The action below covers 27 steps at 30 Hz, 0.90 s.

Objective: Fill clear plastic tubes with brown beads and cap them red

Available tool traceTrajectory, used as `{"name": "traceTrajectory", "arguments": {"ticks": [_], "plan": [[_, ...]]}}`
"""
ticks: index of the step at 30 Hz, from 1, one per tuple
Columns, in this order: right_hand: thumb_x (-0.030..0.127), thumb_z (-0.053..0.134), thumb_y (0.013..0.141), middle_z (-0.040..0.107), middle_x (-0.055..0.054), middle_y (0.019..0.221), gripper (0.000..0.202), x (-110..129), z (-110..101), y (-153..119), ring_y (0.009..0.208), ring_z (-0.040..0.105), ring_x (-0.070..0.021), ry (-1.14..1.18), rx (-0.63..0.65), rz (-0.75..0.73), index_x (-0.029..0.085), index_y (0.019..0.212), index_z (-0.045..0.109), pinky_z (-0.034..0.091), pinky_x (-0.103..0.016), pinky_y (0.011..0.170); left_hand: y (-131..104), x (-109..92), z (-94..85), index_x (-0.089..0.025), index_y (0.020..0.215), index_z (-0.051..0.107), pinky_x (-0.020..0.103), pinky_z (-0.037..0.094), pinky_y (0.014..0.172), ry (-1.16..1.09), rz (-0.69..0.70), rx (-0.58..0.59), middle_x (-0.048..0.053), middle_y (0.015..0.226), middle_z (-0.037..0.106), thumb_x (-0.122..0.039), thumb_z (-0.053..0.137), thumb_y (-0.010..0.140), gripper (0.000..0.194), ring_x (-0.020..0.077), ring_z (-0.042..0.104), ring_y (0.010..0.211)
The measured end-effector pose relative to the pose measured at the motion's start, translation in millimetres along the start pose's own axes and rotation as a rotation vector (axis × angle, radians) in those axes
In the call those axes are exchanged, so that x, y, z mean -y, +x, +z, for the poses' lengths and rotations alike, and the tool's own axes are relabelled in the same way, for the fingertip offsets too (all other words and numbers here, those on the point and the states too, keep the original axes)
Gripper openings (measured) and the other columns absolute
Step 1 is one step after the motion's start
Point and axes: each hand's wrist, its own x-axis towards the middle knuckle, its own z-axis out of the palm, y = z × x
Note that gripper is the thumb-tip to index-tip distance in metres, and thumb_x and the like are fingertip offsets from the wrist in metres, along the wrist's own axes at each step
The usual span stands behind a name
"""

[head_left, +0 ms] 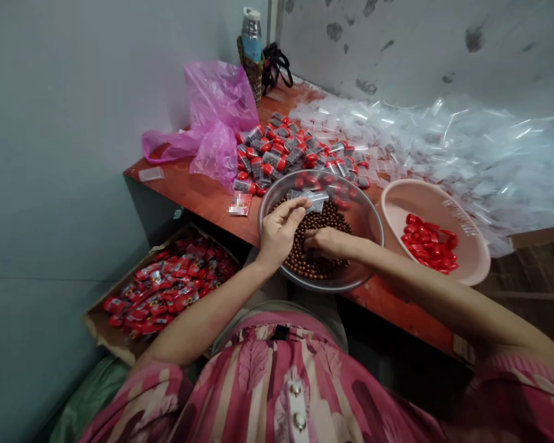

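Note:
A metal bowl (378, 237) stands at the table's front edge with many brown beads (323, 267) inside. Over the bowl's left side my left hand (279, 234) pinches a small clear plastic piece (317, 202) between thumb and fingers. My right hand (330, 243) reaches down into the beads, its fingers bent together and partly hidden among them; what they hold cannot be made out. Behind the bowl lies a heap of clear containers with red caps (277, 147). Red caps (429, 243) fill part of a pink basin (477, 264) to the right.
Clear plastic pieces (480, 154) cover the table's back right. A pink bag (221, 98) and a bottle (252, 40) stand at the back left. Below the table's left edge, a cardboard box (95, 323) holds red packets (166, 286). A small red card (240, 204) lies beside the bowl.

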Motion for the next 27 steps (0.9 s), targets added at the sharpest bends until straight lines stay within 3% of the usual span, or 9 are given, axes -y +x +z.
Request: {"name": "traceTrajectory", "arguments": {"ticks": [3,7,14,18,22,27], "plan": [[0.009,0.064,0.076,0.067,-0.005,0.091,0.018,10,7,4,0.081,0.061,-0.016,0.341,-0.063,-0.019,0.014,0.092,0.069,0.045,-0.026,0.075,0,0,-0.8,-0.02,0.103,0.072,0.033,0.054,0.093,-0.011,0.006,-0.001,0.005,0.1,0.077,-0.033,0.065,0.087,0.021,0.0184,0.072,0.097],[0.02,0.069,0.075,0.065,0.0,0.086,0.018,6,1,-5,0.081,0.059,-0.0153,0.821,-0.178,0.06,0.016,0.091,0.063,0.046,-0.027,0.077,0,-2,-1.6,-0.021,0.104,0.071,0.034,0.053,0.095,0.002,0.013,-0.02,0.006,0.103,0.077,-0.031,0.063,0.088,0.021,0.0181,0.071,0.1],[0.031,0.081,0.061,0.066,0.001,0.082,0.035,-1,-9,-24,0.073,0.06,-0.0141,1.286,-0.53,0.2,0.017,0.087,0.062,0.048,-0.03,0.074,2,2,0.0,-0.021,0.11,0.07,0.038,0.052,0.1,-0.066,-0.085,0.058,0.007,0.112,0.075,-0.027,0.063,0.085,0.027,0.0206,0.07,0.107],[0.033,0.085,0.057,0.065,0.003,0.077,0.038,2,-14,-28,0.07,0.06,-0.0135,1.31,-0.693,0.218,0.018,0.083,0.062,0.049,-0.03,0.073,4,6,2.4,-0.019,0.112,0.07,0.042,0.051,0.102,-0.005,-0.202,0.166,0.009,0.117,0.073,-0.023,0.07,0.075,0.037,0.0248,0.068,0.11],[0.039,0.084,0.061,0.065,0.001,0.075,0.036,6,-16,-33,0.072,0.061,-0.0154,1.156,-0.757,0.206,0.018,0.081,0.063,0.05,-0.031,0.073,7,9,3.2,-0.019,0.104,0.074,0.042,0.053,0.098,0.106,-0.208,0.277,0.007,0.108,0.076,-0.024,0.073,0.072,0.032,0.0251,0.07,0.103],[0.045,0.08,0.067,0.07,-0.003,0.09,0.041,9,-17,-43,0.083,0.065,-0.0196,1.027,-0.822,0.218,0.019,0.094,0.065,0.053,-0.035,0.079,8,10,1.8,-0.02,0.102,0.071,0.037,0.06,0.083,-0.075,-0.272,0.196,0.005,0.102,0.076,-0.034,0.072,0.075,0.031,0.0214,0.071,0.094]]}}
